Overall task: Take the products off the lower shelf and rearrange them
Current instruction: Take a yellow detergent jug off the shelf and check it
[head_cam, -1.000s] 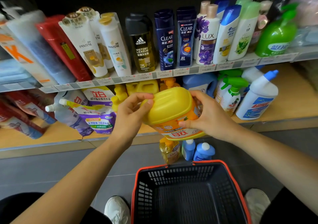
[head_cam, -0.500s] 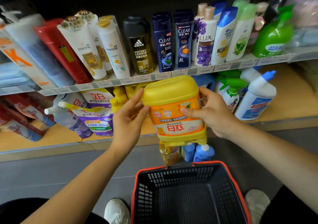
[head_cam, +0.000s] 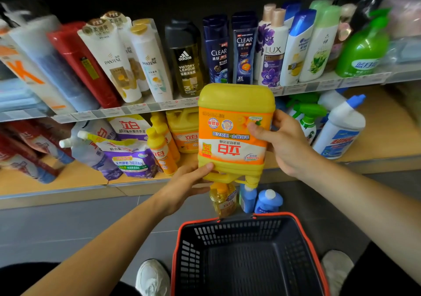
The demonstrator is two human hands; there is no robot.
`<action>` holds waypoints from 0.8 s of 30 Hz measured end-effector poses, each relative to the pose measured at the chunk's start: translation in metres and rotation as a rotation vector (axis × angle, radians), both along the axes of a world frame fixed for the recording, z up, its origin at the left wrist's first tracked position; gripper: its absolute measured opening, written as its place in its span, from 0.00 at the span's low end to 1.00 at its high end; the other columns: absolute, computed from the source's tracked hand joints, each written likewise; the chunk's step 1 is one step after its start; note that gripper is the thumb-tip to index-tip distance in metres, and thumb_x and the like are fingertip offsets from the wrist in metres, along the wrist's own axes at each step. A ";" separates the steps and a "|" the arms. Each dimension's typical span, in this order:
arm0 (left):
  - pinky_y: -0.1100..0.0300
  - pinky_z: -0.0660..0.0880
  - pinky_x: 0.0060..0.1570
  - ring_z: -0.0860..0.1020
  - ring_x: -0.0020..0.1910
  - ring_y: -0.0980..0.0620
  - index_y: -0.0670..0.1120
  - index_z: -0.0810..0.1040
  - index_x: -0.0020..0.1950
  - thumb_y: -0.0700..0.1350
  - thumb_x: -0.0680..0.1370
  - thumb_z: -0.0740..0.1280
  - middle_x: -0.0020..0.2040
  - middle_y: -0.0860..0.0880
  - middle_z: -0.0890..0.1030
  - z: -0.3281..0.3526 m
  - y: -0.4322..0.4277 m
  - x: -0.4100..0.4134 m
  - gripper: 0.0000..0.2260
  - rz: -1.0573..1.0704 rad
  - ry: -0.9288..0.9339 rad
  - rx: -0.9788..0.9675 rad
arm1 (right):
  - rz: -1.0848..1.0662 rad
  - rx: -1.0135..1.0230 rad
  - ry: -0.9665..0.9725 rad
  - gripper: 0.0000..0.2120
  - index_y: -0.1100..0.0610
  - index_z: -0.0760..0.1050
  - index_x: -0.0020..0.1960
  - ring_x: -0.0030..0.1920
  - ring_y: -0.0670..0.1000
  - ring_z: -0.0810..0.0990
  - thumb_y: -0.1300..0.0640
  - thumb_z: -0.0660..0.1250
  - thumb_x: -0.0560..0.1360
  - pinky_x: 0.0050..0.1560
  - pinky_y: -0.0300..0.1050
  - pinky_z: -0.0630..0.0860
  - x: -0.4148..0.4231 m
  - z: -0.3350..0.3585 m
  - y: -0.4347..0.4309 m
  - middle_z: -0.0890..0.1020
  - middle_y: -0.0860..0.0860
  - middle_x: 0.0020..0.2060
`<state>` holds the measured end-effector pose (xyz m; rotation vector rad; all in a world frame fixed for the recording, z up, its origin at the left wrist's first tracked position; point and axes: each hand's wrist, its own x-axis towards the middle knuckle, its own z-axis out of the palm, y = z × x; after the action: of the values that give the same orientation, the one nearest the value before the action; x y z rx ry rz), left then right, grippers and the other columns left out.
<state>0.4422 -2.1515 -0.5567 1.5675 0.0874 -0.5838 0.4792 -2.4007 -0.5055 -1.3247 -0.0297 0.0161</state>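
Note:
A big yellow detergent jug (head_cam: 234, 122) with an orange label hangs upside down in front of the lower shelf (head_cam: 68, 182), cap end down. My left hand (head_cam: 189, 184) grips it from below near the handle. My right hand (head_cam: 280, 141) holds its right side, thumb across the label. On the lower shelf behind it stand another yellow jug (head_cam: 182, 131), small yellow bottles (head_cam: 161, 147), refill pouches (head_cam: 127, 156), green spray bottles (head_cam: 307, 118) and a white toilet-cleaner bottle (head_cam: 341, 129).
A black basket with a red rim (head_cam: 248, 254) sits on the floor below the jug, nothing in it. Behind it on the floor stand a golden bottle (head_cam: 224, 201) and two blue bottles (head_cam: 262, 201). The upper shelf holds shampoo bottles (head_cam: 216, 49). My white shoes flank the basket.
The jug has been turned from tilted, bottom toward me, to fully upside down and raised a little. My left hand has slid from its upper left side to beneath it.

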 end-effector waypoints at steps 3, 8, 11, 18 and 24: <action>0.54 0.79 0.57 0.83 0.59 0.48 0.42 0.80 0.60 0.60 0.73 0.73 0.56 0.45 0.86 0.002 0.001 -0.002 0.25 0.108 -0.033 -0.071 | 0.051 -0.009 0.003 0.32 0.46 0.70 0.68 0.57 0.52 0.84 0.52 0.77 0.67 0.51 0.55 0.83 0.004 -0.003 0.002 0.83 0.52 0.59; 0.61 0.82 0.44 0.85 0.53 0.45 0.41 0.81 0.54 0.56 0.64 0.78 0.50 0.45 0.87 0.016 0.021 -0.004 0.26 0.389 -0.192 -0.087 | 0.082 -0.060 0.100 0.25 0.49 0.73 0.65 0.57 0.54 0.84 0.59 0.76 0.71 0.52 0.57 0.83 0.010 -0.025 0.002 0.84 0.53 0.56; 0.61 0.82 0.44 0.85 0.54 0.50 0.45 0.82 0.59 0.49 0.62 0.81 0.55 0.48 0.86 0.029 0.035 -0.006 0.27 0.404 -0.309 -0.082 | 0.140 -0.107 0.194 0.21 0.51 0.76 0.59 0.54 0.56 0.85 0.66 0.75 0.71 0.50 0.51 0.84 0.013 -0.048 0.005 0.87 0.54 0.49; 0.63 0.82 0.39 0.85 0.42 0.55 0.44 0.85 0.44 0.53 0.60 0.83 0.43 0.50 0.87 0.043 0.052 -0.010 0.20 0.385 -0.530 0.244 | 0.284 -0.757 0.015 0.11 0.61 0.83 0.54 0.50 0.58 0.84 0.61 0.77 0.71 0.54 0.55 0.81 0.016 -0.094 0.028 0.86 0.57 0.46; 0.51 0.82 0.42 0.83 0.41 0.52 0.48 0.84 0.40 0.54 0.65 0.83 0.39 0.51 0.85 0.016 0.064 -0.008 0.13 0.322 -0.445 0.623 | 0.703 -1.332 -0.191 0.32 0.51 0.67 0.76 0.72 0.52 0.69 0.48 0.73 0.75 0.71 0.50 0.68 0.005 -0.126 0.041 0.71 0.50 0.74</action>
<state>0.4345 -2.0870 -0.5407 2.1962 0.1928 0.0737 0.4845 -2.3596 -0.6312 -2.5715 -0.7545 0.5928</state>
